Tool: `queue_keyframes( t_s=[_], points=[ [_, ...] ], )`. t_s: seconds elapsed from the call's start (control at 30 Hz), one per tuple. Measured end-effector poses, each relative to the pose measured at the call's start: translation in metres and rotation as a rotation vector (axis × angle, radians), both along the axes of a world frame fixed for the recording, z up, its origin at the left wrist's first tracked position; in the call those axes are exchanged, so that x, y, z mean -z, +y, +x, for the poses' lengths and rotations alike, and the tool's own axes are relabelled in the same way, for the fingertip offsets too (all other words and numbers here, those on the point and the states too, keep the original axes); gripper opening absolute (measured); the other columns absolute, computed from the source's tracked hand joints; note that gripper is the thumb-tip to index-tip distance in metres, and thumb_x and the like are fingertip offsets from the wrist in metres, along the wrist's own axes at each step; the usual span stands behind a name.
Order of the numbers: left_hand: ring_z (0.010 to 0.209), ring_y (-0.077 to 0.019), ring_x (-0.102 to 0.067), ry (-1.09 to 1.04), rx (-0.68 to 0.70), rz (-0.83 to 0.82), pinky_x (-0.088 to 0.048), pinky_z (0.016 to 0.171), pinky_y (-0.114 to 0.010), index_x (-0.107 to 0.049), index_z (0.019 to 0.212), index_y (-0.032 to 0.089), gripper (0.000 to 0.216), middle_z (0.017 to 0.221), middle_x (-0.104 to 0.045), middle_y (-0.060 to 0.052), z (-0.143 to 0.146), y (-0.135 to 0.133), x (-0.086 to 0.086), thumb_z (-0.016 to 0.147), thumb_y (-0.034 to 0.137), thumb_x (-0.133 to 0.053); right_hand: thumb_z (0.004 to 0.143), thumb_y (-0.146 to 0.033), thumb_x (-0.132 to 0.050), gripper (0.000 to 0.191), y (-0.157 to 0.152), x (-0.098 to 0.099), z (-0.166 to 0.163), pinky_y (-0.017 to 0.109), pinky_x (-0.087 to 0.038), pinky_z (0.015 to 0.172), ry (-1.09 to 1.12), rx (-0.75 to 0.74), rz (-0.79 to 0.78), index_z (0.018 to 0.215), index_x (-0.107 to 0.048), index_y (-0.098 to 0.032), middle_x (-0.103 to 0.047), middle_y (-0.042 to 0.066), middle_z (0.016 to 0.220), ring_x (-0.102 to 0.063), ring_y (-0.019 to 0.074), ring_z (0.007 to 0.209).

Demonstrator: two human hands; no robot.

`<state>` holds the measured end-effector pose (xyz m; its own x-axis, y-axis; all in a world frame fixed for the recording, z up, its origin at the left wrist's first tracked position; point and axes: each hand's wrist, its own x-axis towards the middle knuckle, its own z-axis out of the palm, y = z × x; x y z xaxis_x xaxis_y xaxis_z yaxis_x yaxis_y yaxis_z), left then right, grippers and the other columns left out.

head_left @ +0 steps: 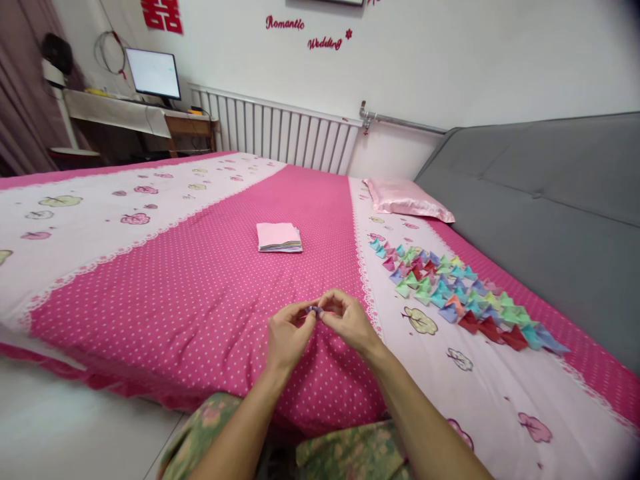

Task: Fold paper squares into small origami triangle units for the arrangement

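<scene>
Between my two hands is a small purple piece of folded paper (314, 309), mostly covered by the fingers. My left hand (289, 332) pinches its left side between thumb and fingertips. On the other side, my right hand (350, 320) grips it the same way, thumb and fingers closed. Both hands hover close over the near part of the pink dotted bedspread (215, 300). Beyond them lies a stack of square paper sheets (278, 235), pale pink on top. To the right, many small folded paper boats (425, 288) in several colours sit in rows.
A pink satin pillow (407, 199) rests near the grey headboard (540, 193) at the right. Behind the bed runs a white radiator (280, 127). A desk (187, 124) with a lit monitor (153, 73) stands at the far left. The bed's near edge meets my knees.
</scene>
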<state>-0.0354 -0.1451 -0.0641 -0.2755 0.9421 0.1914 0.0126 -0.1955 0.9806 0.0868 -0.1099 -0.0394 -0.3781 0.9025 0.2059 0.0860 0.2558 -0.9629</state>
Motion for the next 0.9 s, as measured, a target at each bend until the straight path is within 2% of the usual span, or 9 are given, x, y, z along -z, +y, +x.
queue_keyframes(
  t_s=[0.27,0.5,0.63,0.9],
  points=[
    [0.079,-0.0182,-0.063,-0.111,0.036,-0.020,-0.050,0.074,-0.030,-0.066,0.089,0.014,0.027,0.087,-0.068,-0.008,-0.002,0.001,-0.003,0.066,0.026,-0.059,0.067,-0.019,-0.054,0.007,-0.001,-0.004,0.002,0.026,-0.049,0.063,-0.024,0.002,0.033,0.074,-0.052,-0.018,-0.060,0.005,0.085,-0.058,0.0179,0.086],
    [0.076,-0.0181,-0.063,-0.184,-0.001,-0.079,-0.050,0.071,-0.030,-0.066,0.087,0.013,0.028,0.084,-0.068,-0.008,-0.004,0.002,-0.004,0.064,0.029,-0.061,0.068,-0.020,-0.054,0.005,-0.001,-0.004,0.002,0.028,-0.048,0.070,-0.073,0.067,0.037,0.069,-0.050,-0.017,-0.060,0.007,0.095,-0.056,0.0193,0.094],
    [0.076,-0.0177,-0.063,-0.206,-0.024,-0.087,-0.049,0.073,-0.030,-0.066,0.086,0.012,0.027,0.083,-0.068,-0.008,-0.004,0.004,-0.004,0.064,0.028,-0.060,0.067,-0.019,-0.054,0.008,0.003,0.003,0.002,0.030,-0.048,0.072,-0.002,0.088,-0.035,0.070,-0.047,-0.017,-0.060,0.008,0.096,-0.058,0.0185,0.090],
    [0.072,-0.0162,-0.063,-0.107,-0.050,-0.075,-0.049,0.067,-0.026,-0.066,0.084,0.011,0.025,0.080,-0.068,-0.008,-0.004,0.003,-0.007,0.063,0.020,-0.056,0.067,-0.017,-0.051,0.013,0.004,0.005,-0.001,0.024,-0.048,0.057,0.091,0.084,-0.151,0.079,-0.045,-0.018,-0.061,0.002,0.079,-0.060,0.0130,0.065]
  ],
)
